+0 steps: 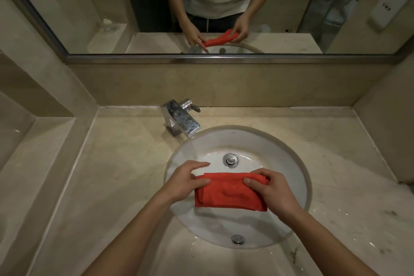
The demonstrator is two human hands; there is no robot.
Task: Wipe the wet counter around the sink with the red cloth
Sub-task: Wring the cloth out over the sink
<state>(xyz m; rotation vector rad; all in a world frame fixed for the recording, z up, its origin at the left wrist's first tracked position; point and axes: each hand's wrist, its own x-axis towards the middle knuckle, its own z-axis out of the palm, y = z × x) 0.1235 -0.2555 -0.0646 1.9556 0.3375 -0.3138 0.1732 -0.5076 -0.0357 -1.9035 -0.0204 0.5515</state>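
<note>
A folded red cloth point(228, 192) hangs in the air over the white round sink point(298, 163), held between both hands. My left hand point(186, 182) pinches its left end with thumb and curled fingers, the index finger stretched out towards the drain. My right hand point(268, 188) grips the right end, thumb on top and fingers curled behind. The beige marble counter point(125, 163) surrounds the sink. Water drops glisten on the counter at the front right point(331, 215).
A chrome tap point(180, 122) stands at the back left of the sink. The drain point(230, 160) sits in the basin's middle, an overflow hole point(238, 239) at its near wall. A mirror point(201, 6) runs along the back wall. Walls close in on both sides; a lower ledge point(33, 163) lies left.
</note>
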